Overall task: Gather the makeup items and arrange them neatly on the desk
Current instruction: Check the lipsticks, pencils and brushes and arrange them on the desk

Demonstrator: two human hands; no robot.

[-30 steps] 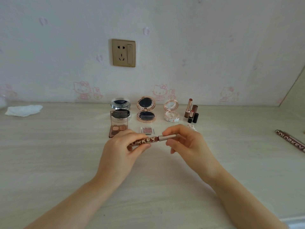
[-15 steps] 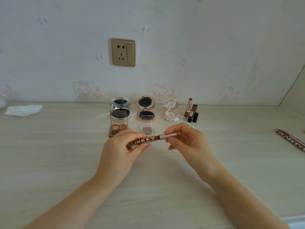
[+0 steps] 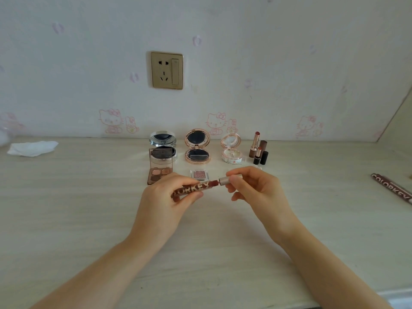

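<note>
1. The counter (image 3: 89, 219) runs wide and pale from the wall to the near edge, with broad bare room left and right of the forearms and in front of the row of makeup.
2. Both forearms reach in from the near edge and meet above the middle of the counter.
3. The left hand (image 3: 160, 204) curls its fingers round the brown lip tube (image 3: 191, 190), which lies nearly level, tilted up to the right.
4. The right hand (image 3: 256, 188) pinches the rosy cap (image 3: 230, 179) between thumb and fingers; a thin gap shows a dark red neck between cap and tube.
5. Behind the hands, by the wall, stand three open compacts: silver (image 3: 163, 142), rose-gold (image 3: 197, 146), pale pink (image 3: 231, 148).
6. A palette (image 3: 160, 168) lies in front of the silver one, partly behind the left hand.
7. Lipsticks (image 3: 258, 148) stand right of the compacts.
8. A second tube (image 3: 392, 188) lies far right, near the counter's edge.
9. A tissue (image 3: 32, 148) lies far left.
</note>
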